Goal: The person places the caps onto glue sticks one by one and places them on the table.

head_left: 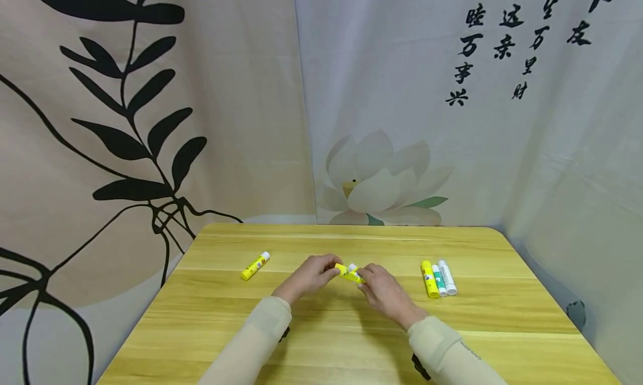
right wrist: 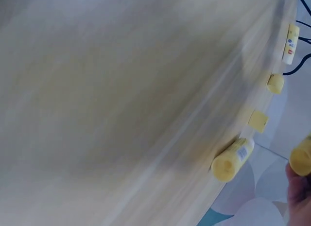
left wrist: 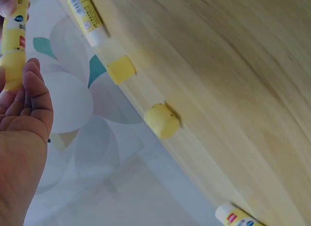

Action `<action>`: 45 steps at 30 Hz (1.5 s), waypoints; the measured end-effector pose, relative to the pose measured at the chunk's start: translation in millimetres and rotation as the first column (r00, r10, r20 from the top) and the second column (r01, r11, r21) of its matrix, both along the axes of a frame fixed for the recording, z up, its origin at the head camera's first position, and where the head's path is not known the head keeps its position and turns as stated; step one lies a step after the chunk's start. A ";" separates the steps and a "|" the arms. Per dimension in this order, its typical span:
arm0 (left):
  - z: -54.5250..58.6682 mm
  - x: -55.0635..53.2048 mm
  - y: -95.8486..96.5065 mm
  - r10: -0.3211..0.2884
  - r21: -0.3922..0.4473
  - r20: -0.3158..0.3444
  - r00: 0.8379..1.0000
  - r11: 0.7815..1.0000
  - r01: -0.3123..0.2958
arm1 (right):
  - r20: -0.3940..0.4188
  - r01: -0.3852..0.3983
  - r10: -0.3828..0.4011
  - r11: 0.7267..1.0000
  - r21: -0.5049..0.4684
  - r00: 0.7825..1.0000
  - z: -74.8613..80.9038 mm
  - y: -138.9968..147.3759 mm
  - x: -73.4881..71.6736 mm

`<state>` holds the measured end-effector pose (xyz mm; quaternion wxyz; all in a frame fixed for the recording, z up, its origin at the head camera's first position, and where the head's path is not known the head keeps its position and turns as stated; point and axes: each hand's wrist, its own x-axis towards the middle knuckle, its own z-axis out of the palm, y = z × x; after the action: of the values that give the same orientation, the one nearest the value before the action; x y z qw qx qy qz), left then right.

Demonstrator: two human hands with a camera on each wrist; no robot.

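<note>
A yellow glue stick [left wrist: 17, 34] is held between both hands. My left hand [head_left: 312, 274] pinches one end, thumb and fingertips on the yellow end [left wrist: 13, 75]. At the other end my right hand [head_left: 385, 293] grips the barrel; in the right wrist view only its yellow end [right wrist: 301, 160] shows beside the hand. Close behind, on the table, lies an uncapped glue stick [right wrist: 232, 162] with a white tip. Two loose yellow caps [left wrist: 121, 69] [left wrist: 163, 121] are near it in the left wrist view; the hands hide them in the head view.
Another yellow glue stick [head_left: 255, 266] with a white end lies on the wooden table [head_left: 331, 351] at the left. At the right, a yellow glue stick [head_left: 429, 279], a green-and-white stick [head_left: 439, 280] and a white stick [head_left: 447, 277] lie side by side. Printed curtains [head_left: 251, 95] hang behind.
</note>
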<state>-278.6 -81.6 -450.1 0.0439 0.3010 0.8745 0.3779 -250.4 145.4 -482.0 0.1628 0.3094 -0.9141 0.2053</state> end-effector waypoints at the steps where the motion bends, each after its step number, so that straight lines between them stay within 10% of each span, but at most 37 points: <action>1: 1.1 0.3 0.8 -0.005 -0.002 -0.011 1.000 1.000 0.005 | 0.030 0.002 -0.002 1.000 -0.012 1.000 0.1 -0.5 1.1; 12: 0.4 1.8 16.1 0.075 -0.108 -0.055 0.996 0.991 -0.081 | 0.207 0.211 -0.204 0.978 -0.011 0.957 9.0 1.8 0.3; 21: -6.9 3.2 -6.9 0.208 -0.223 -0.109 0.972 0.948 -0.228 | 0.282 0.542 -0.561 0.827 0.150 0.778 9.9 36.6 -15.0; 25: -12.6 0.8 -18.7 0.254 -0.260 -0.120 0.960 0.925 -0.277 | 0.225 0.595 -0.640 0.767 0.240 0.734 5.3 49.8 -15.5; 45: -18.1 1.1 -30.7 0.278 -0.330 -0.165 0.946 0.888 -0.319 | 0.024 0.622 -0.655 0.728 0.288 0.755 -15.9 60.0 -20.5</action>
<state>-277.5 -112.3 -468.2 -0.0112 0.1711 0.9648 0.1995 -270.9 205.4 -498.0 0.1239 -0.0191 -0.9916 0.0326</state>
